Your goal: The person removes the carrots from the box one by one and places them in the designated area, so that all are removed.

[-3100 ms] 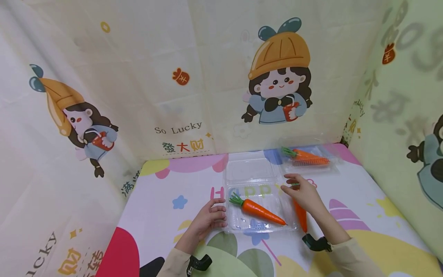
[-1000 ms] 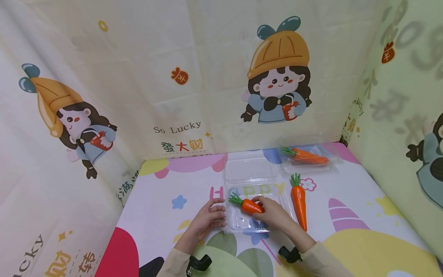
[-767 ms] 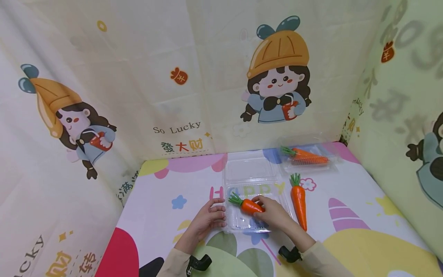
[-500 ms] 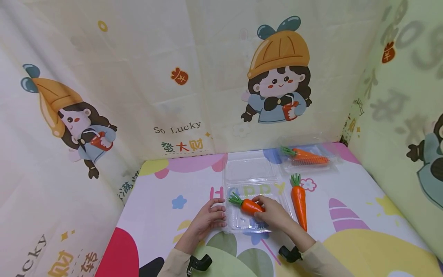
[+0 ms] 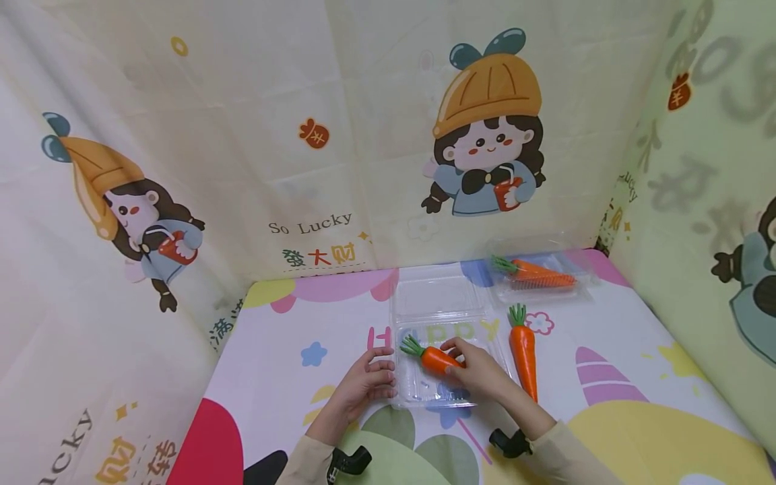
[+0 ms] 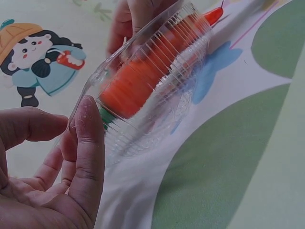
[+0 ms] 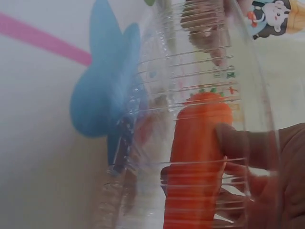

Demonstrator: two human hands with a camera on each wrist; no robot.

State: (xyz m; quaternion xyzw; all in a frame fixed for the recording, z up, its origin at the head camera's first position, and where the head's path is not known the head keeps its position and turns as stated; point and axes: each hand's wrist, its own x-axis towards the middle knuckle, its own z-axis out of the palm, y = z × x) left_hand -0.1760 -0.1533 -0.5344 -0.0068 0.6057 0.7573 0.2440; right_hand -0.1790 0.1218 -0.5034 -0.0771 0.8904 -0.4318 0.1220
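Note:
An orange carrot with a green top [image 5: 435, 360] lies slantwise in the base of a clear plastic clamshell box [image 5: 407, 394], whose lid [image 5: 439, 296] is folded back behind it. My right hand [image 5: 479, 372] reaches over the box's right side and grips the carrot's lower part, hiding its tip in the head view. At the box's left edge, my left hand [image 5: 362, 385] pinches the rim between thumb and finger, as the left wrist view shows. A second carrot [image 5: 524, 353] lies on the table just right of the box.
A further clear box [image 5: 576, 296] with a carrot [image 5: 539, 274] inside stands at the back right of the table. A printed cloth [image 5: 291, 330] covers the table. Printed curtains [image 5: 376, 135] hang close behind and along both sides.
My right hand has left the second carrot, moved left over the box and taken hold of the carrot inside. Its fingers have since shifted slightly. My left hand has stayed at the rim.

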